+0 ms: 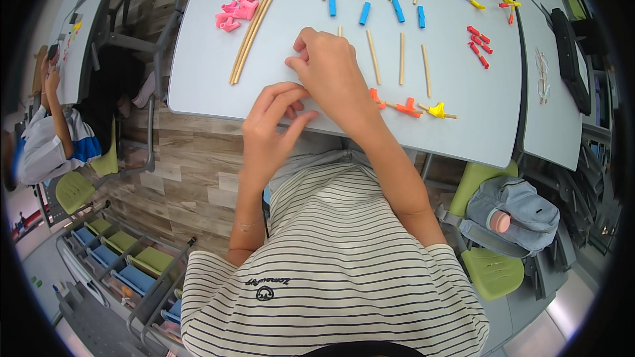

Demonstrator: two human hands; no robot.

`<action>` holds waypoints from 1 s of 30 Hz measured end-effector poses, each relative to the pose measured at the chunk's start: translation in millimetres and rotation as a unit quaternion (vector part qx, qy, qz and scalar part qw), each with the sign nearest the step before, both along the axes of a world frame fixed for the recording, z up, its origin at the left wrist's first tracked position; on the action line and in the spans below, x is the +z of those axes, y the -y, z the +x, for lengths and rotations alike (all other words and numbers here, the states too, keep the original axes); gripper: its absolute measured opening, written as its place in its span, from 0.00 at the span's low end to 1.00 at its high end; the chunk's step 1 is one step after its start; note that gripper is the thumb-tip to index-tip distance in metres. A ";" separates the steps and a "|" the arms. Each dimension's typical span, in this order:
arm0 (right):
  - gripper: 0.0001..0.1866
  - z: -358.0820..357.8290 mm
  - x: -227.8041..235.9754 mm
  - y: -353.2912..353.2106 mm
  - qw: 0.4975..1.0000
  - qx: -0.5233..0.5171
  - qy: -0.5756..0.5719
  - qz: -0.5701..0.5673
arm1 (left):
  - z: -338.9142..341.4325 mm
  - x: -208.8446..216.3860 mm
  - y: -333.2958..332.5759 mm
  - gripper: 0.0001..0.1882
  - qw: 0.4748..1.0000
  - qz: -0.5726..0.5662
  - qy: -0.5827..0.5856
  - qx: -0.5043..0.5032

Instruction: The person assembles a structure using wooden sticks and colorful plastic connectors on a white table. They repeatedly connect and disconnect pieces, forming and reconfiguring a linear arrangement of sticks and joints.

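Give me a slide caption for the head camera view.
Left hand and right hand close together at a pale table, with wooden sticks, blue tubes and pink pieces laid out on it.

Gray backpack (539, 208), green chair (493, 272)

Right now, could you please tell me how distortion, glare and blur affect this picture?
Head view: the near edge of the white table bows under the fisheye lens; head view: the corners fall to black, with a bright glaring patch at lower right; head view: the left hand, right hand and long wooden sticks show no strong blur.
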State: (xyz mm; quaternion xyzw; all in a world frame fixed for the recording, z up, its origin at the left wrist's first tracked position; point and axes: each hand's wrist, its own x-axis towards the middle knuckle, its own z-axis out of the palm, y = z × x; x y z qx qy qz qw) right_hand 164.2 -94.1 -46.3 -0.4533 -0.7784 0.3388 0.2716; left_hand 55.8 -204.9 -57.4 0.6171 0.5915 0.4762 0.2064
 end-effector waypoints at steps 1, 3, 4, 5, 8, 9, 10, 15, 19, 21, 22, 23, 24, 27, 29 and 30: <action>0.11 -0.1 -1.1 -0.4 1.000 0.000 0.008 0.004 | -3.1 0.8 -0.8 0.18 1.000 -0.005 -0.002 0.002; 0.11 0.4 -1.1 -0.4 1.000 -0.005 0.008 0.008 | -9.4 -2.0 -3.2 0.17 1.000 -0.012 0.003 0.011; 0.11 1.4 0.3 0.5 1.000 -0.009 0.000 0.008 | -10.8 -3.0 -4.3 0.17 1.000 -0.015 0.005 0.015; 0.11 3.0 2.2 1.5 1.000 -0.014 -0.008 0.009 | -10.5 -2.6 -5.5 0.17 1.000 -0.015 0.003 0.012; 0.11 16.3 15.9 10.6 0.994 -0.041 -0.056 0.085 | -8.3 3.5 -7.2 0.17 1.000 -0.026 -0.004 0.009; 0.11 23.6 26.4 15.8 0.994 -0.047 -0.070 0.070 | -5.1 8.1 -7.3 0.17 0.999 -0.035 -0.008 0.008; 0.11 31.6 39.4 23.0 0.994 -0.052 -0.083 0.054 | -1.6 9.2 -6.0 0.17 0.999 -0.044 -0.009 0.008; 0.08 66.7 74.6 52.0 0.987 -0.079 -0.133 -0.050 | 21.2 -0.1 -4.3 0.18 1.000 -0.019 -0.019 0.014; 0.08 83.5 70.6 61.0 0.989 -0.094 -0.113 -0.020 | 21.0 -4.4 -4.1 0.13 0.998 0.015 -0.037 0.045; 0.09 88.7 62.9 60.8 0.992 -0.055 -0.080 0.075 | 16.9 2.7 -2.1 0.11 0.998 0.032 -0.025 0.055; 0.10 91.2 57.7 58.0 0.987 -0.012 -0.052 0.153 | 14.4 7.0 -0.5 0.10 0.997 0.040 -0.019 0.060; 0.11 92.4 52.4 56.7 0.972 0.031 -0.024 0.230 | 11.0 9.8 1.5 0.10 0.997 0.052 -0.024 0.045; 0.12 89.2 47.2 58.4 0.970 0.043 -0.020 0.239 | 7.4 12.4 3.9 0.10 0.997 0.065 -0.030 0.030; 0.15 76.7 32.3 66.9 0.966 0.076 0.000 0.247 | 5.8 21.2 9.3 0.10 0.994 0.085 -0.062 0.004; 0.15 75.1 25.7 76.0 0.970 0.094 0.019 0.224 | 4.9 25.7 12.2 0.09 0.994 0.081 -0.076 -0.004; 0.14 74.1 23.0 78.8 0.968 0.094 0.022 0.230 | 4.4 27.7 13.1 0.09 0.995 0.072 -0.076 -0.008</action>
